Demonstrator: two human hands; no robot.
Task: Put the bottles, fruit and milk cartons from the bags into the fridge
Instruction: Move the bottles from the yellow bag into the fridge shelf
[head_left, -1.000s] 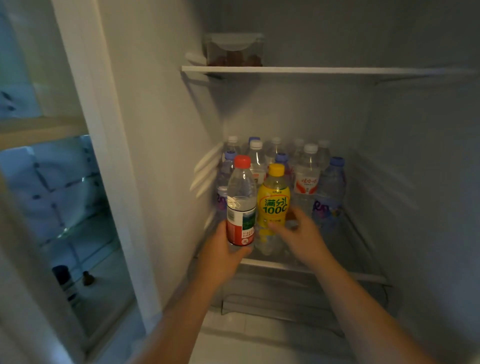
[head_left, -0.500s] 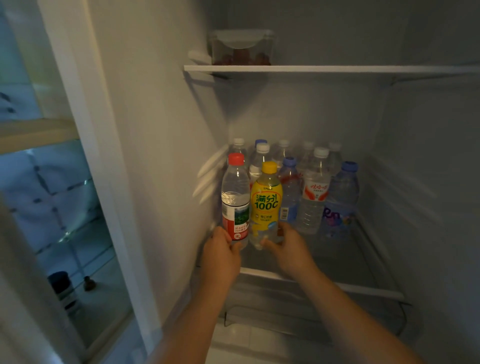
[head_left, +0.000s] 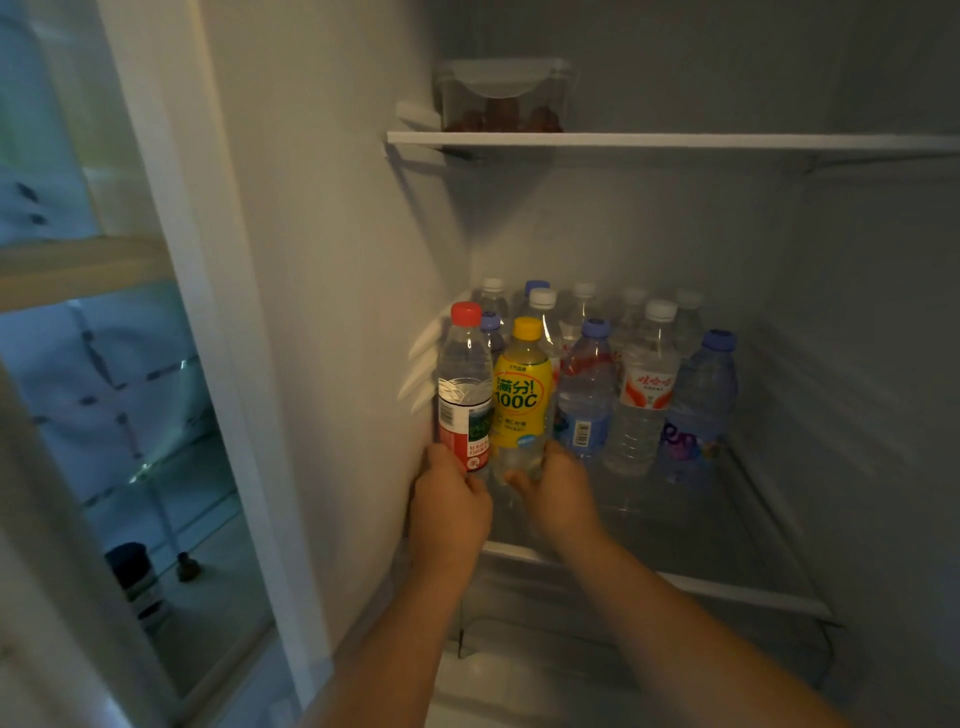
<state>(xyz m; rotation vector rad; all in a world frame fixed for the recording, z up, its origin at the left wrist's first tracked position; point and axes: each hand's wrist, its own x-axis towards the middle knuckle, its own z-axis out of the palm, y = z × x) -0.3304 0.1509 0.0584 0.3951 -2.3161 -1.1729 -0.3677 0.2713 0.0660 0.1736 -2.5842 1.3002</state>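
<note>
Inside the open fridge, my left hand grips the base of a clear water bottle with a red cap and red label, upright against the left wall. My right hand holds the bottom of a yellow-labelled bottle with a yellow cap, right beside it. Both stand on the glass shelf. Behind and to the right stand several clear water bottles with white and blue caps.
An upper shelf carries a clear lidded box of dark food. Bare glass lies on the shelf's front right. A drawer sits below. Left of the fridge wall, a glass panel shows a small dark bottle.
Both hands have pushed the red-capped and yellow bottles deeper onto the shelf, up against the left wall and the row of water bottles.
</note>
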